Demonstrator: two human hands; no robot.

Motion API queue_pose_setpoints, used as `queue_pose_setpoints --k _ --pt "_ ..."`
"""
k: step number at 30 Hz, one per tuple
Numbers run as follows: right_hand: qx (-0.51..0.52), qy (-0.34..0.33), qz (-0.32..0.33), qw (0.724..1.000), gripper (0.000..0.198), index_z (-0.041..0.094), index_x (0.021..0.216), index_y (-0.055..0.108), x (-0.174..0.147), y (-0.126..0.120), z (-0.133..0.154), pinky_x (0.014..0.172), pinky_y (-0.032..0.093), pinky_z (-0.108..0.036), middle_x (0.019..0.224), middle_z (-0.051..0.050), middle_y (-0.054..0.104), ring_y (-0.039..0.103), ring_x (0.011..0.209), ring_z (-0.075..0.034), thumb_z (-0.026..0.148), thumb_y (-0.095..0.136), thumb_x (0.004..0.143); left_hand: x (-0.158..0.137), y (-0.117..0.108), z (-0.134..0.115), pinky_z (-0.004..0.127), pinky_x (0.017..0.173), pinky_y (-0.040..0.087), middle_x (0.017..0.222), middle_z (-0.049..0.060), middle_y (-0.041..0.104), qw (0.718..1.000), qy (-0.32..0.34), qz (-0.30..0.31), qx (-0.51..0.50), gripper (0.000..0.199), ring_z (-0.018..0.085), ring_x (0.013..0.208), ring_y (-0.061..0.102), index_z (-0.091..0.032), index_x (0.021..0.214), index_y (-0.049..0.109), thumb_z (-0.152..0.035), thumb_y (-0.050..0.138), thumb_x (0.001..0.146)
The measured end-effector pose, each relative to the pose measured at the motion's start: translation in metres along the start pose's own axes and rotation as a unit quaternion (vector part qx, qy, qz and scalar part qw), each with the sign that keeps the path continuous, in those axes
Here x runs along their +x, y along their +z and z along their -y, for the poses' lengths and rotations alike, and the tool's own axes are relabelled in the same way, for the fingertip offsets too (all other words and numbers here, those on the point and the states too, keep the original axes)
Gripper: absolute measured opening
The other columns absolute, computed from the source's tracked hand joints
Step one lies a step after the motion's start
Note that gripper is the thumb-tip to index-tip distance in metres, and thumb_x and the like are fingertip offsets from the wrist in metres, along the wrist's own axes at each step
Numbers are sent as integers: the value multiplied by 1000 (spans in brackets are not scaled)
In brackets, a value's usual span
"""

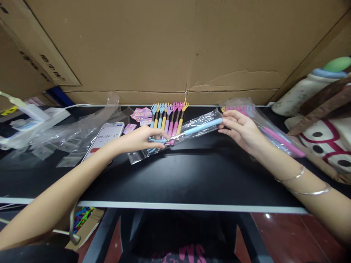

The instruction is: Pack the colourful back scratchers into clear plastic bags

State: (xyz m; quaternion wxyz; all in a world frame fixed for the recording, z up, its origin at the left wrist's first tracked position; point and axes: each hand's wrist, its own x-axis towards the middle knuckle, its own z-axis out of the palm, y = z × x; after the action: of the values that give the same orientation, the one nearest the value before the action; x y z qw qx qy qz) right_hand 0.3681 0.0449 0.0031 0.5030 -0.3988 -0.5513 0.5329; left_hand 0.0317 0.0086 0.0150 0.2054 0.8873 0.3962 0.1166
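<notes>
A light-blue back scratcher [201,127] with a metal shaft slants across a clear plastic bag [138,156] above the table. Whether it lies wholly inside the bag I cannot tell. My left hand [141,138] is closed around its blue claw end. At the other end, my right hand [240,129] pinches the tip of the handle and the bag's edge between thumb and fingers. Just behind my left hand, several back scratchers [167,122] in blue, yellow, purple and pink lie in a row, claws away from me.
Printed cards [142,114] and a phone [108,133] showing a timer lie at the left, beside empty clear bags [74,140]. Bagged scratchers [282,140] lie right. A bottle [298,89] and a patterned bag [326,142] stand at far right. Cardboard [170,47] walls the table's back.
</notes>
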Motion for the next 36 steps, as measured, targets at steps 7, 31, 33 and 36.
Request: queue_pose_setpoints --k 7,31,33,36 --pt "54 65 30 996 39 26 92 68 -1 1 6 69 56 -21 75 6 63 62 70 -8 30 89 59 1 -2 -4 19 55 32 70 -4 65 999 33 -37 9 24 7 52 47 -18 102 70 -37 59 93" --pt "-250 -47 310 916 26 21 91 65 -38 15 48 62 52 -29 75 -3 67 64 67 -16 44 73 82 56 -27 -18 38 82 43 104 7 62 916 77 -271 285 20 26 102 54 -23 97 71 -22 53 89" --pt "-267 -36 360 893 22 19 91 65 -41 18 49 66 54 -29 79 -4 70 67 71 -17 40 70 86 72 -20 -22 37 79 42 104 8 61 913 91 -259 303 22 26 101 54 -22 98 70 -18 49 92" --pt "-285 -11 418 862 19 18 93 66 -44 22 48 71 54 -29 85 -6 72 69 77 -17 37 66 90 95 -3 -29 33 72 41 100 9 62 902 127 -239 338 27 24 98 55 -20 100 69 -13 43 95"
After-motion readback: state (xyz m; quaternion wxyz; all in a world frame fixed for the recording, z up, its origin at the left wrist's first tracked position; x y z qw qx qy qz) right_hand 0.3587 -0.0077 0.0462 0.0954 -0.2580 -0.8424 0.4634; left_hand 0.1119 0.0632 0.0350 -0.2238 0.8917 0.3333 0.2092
